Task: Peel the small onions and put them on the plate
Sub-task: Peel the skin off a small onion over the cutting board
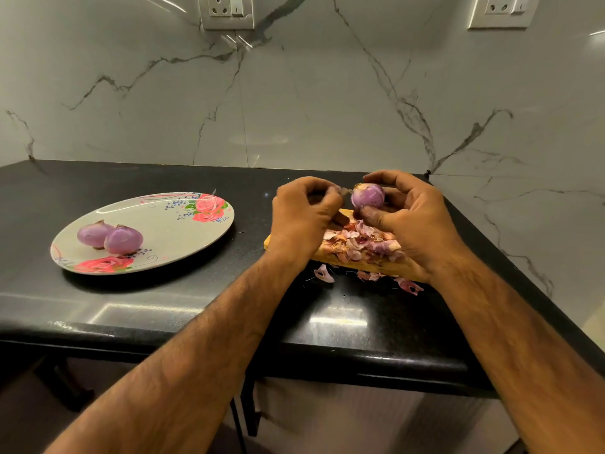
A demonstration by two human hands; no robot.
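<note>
Onion (367, 196) nearly bare, held in the right hand's (412, 221) fingertips above the board (360, 267); left hand (304, 211) pinches a scrap of skin (343, 191) beside it; two peeled ones (123, 240) lie on the plate (170, 231); next, probably, drop the scrap and carry this one leftward.

A glossy black worktop (131, 309) meets white marble-look walls (294, 103) with grey veins. Two socket plates (227, 11) sit high up; lights glint off the walls.
</note>
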